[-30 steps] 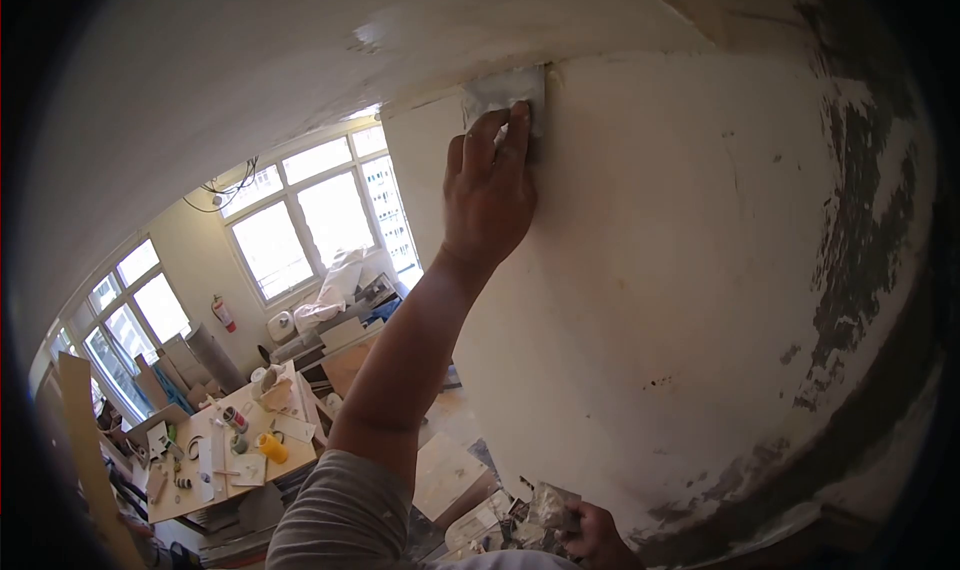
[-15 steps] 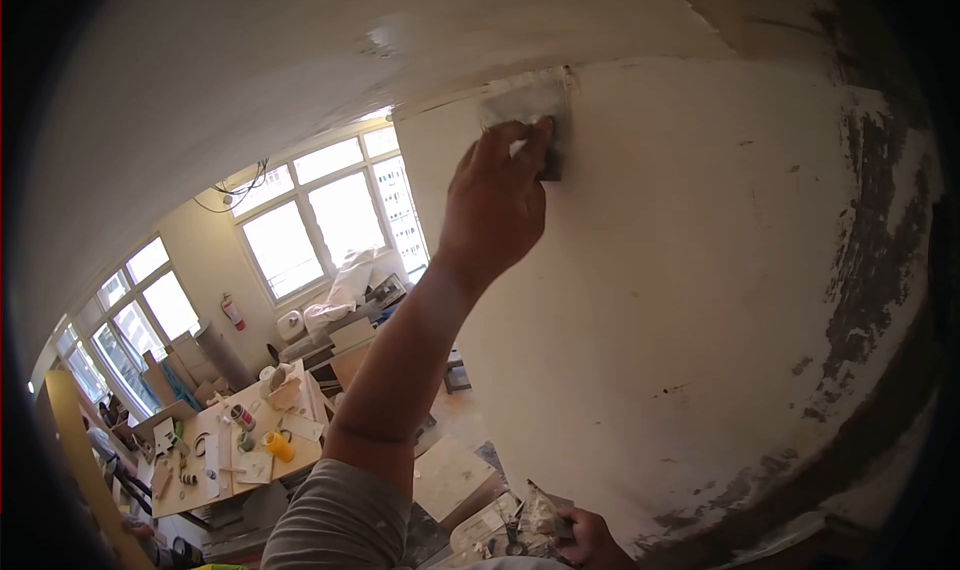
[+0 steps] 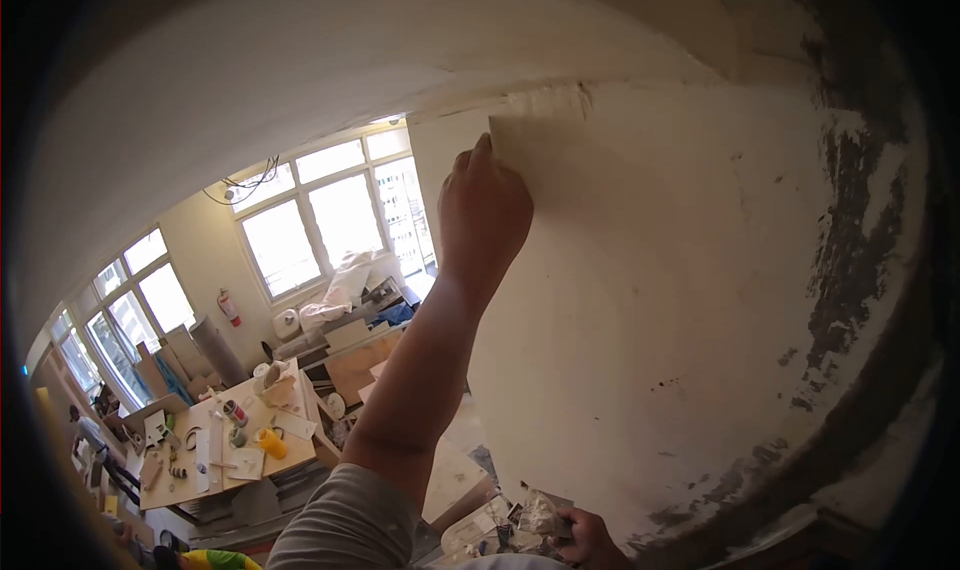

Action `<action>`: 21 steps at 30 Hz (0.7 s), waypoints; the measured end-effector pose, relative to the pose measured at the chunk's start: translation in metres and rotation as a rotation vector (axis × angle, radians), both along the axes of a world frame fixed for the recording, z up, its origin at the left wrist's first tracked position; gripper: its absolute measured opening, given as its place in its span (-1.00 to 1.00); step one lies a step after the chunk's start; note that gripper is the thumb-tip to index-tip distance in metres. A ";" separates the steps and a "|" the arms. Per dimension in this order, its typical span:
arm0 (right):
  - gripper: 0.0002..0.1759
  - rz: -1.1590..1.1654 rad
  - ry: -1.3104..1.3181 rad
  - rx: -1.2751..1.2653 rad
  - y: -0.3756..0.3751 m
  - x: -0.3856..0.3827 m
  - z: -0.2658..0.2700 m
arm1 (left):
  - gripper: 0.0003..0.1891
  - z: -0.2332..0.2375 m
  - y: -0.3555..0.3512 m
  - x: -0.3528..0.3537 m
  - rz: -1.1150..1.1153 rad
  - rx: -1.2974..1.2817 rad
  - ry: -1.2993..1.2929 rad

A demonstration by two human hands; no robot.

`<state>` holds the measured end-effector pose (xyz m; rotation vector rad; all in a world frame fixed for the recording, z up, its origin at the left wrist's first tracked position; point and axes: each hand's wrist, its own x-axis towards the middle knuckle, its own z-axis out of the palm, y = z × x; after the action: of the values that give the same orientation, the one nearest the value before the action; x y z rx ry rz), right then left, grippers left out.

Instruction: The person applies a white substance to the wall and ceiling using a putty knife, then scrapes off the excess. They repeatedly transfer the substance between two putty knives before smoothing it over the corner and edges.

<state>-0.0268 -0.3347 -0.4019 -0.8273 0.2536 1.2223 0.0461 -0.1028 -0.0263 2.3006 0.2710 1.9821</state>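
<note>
My left hand (image 3: 484, 205) is raised against the pale wall (image 3: 640, 270), near where it meets the ceiling. Its fingers are closed on a flat, wide scraper (image 3: 503, 130), largely hidden behind the hand. Fresh-looking putty (image 3: 550, 101) marks the wall just above and to the right of it. Low at the bottom of the view, my right hand (image 3: 592, 538) grips a broad putty knife loaded with whitish putty (image 3: 543, 513); its handle is hidden in the fingers.
Tools, tape rolls and a yellow container (image 3: 271, 443) cover a work table (image 3: 225, 485) at lower left. Boards and materials (image 3: 360, 365) are piled below the windows. One person (image 3: 95, 435) stands far left; another in a yellow-green top (image 3: 218, 560) is at the bottom edge.
My left hand has turned and moved slightly down, with the scraper now less visible. A putty patch shows where the blade was. The right hand has barely moved.
</note>
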 end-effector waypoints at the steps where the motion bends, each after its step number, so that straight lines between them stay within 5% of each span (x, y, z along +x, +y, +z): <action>1: -0.63 -0.001 -0.018 0.007 0.000 0.002 -0.007 | -0.62 0.005 -0.003 0.005 0.006 -0.007 -0.009; 21: -0.78 -0.069 0.025 0.108 -0.027 0.012 -0.072 | -0.61 0.005 -0.097 0.018 -0.173 0.169 -0.239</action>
<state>-0.0148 -0.3616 -0.4741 -0.7048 0.2328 1.1721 0.0646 -0.1994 -0.0214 2.0636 -0.1143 2.2339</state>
